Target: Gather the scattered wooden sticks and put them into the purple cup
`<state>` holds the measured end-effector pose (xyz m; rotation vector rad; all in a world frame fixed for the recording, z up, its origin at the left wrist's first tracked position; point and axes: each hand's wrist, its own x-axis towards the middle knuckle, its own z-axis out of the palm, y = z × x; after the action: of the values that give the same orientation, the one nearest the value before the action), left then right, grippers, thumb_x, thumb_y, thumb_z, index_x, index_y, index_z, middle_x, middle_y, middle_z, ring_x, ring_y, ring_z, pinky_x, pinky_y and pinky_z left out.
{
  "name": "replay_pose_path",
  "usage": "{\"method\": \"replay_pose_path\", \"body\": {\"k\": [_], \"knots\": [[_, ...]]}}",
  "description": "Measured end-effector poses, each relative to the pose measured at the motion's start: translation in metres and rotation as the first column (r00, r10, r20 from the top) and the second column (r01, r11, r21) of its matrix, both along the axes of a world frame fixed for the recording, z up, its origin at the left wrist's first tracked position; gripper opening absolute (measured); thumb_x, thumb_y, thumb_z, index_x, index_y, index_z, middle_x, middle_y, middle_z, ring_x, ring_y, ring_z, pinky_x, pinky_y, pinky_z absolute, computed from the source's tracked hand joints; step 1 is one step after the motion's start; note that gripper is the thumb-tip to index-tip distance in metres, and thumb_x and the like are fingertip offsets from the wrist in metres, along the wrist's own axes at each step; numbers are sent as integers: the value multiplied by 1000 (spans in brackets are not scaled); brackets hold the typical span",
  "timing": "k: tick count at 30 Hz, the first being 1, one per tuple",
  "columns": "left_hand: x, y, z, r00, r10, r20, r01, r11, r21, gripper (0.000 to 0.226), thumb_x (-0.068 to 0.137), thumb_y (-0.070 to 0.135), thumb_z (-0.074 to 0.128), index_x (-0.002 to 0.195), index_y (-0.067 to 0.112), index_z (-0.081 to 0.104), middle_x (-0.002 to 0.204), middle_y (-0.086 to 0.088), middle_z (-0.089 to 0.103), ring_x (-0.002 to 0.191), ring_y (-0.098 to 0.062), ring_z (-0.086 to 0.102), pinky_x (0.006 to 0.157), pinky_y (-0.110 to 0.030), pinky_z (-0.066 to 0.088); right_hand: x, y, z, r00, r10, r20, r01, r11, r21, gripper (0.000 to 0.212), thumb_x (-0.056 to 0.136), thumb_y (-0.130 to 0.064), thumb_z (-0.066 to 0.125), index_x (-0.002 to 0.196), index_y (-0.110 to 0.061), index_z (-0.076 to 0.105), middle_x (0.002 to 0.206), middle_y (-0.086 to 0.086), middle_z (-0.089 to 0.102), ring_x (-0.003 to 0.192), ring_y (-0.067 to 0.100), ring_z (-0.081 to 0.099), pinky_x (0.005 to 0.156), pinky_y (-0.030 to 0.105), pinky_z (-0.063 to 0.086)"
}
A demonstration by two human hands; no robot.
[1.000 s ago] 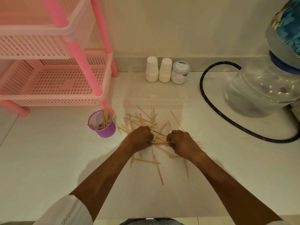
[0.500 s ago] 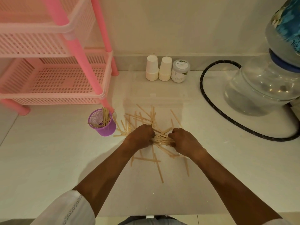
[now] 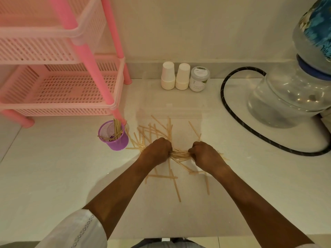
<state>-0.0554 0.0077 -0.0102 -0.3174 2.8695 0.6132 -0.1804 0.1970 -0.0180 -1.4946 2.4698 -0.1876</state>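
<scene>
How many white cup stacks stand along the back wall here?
2. The left cup stack stands at the wall's foot; the right cup stack is next to it, beside the white jar. Cups nested inside cannot be counted.

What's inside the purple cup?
Wooden sticks lean inside the purple cup, some poking above its rim. The bottom is hidden behind the sticks and front wall.

Pale wooden sticks [image 3: 180, 155] lie scattered and crisscrossed, some bunched sideways. The purple cup [image 3: 118, 144] stands upright to their left, holding several.
</scene>
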Motion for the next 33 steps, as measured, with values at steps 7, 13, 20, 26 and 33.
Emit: {"method": "replay_pose_path", "body": {"k": [7,13,20,26,33], "knots": [[1,-1,3,996,0,-84,3,999,42,20,93,11,61,103,8,77,95,-10,72,88,-24,67,71,-24,44,-6,5,12,993,-28,112,47,984,-170,20,93,-8,60,76,-9,70,69,6,59,63,23,56,56,38,47],[3,-10,17,976,-13,-218,25,998,52,21,90,8,61,74,5,74,65,-1,56,63,-19,56,62,-28,38,-12,6,33,949,-83,306,197,910,-364,9,93,-13,71,92,-12,79,75,4,70,71,21,65,68,37,54],[7,-28,40,926,-43,-375,69,996,55,21,92,19,62,86,8,78,77,-5,73,74,-17,66,70,-33,51,-14,3,55,792,-180,583,500,740,-450,12,90,-15,74,101,-15,79,92,-9,75,88,8,70,75,22,57],[15,-29,63,856,152,-494,-55,977,204,14,92,21,70,98,13,80,87,1,75,76,-11,67,70,-26,53,-14,-5,61,661,-123,741,622,641,-449,14,92,-14,72,104,-12,78,97,-2,77,89,13,72,79,28,58],[20,-26,99,675,565,-475,-161,741,652,14,84,13,79,96,4,79,89,-2,77,76,-16,74,72,-31,61,0,-41,80,484,37,874,737,521,-430,13,89,-13,74,100,-18,80,94,9,78,83,31,72,78,40,59]]}}
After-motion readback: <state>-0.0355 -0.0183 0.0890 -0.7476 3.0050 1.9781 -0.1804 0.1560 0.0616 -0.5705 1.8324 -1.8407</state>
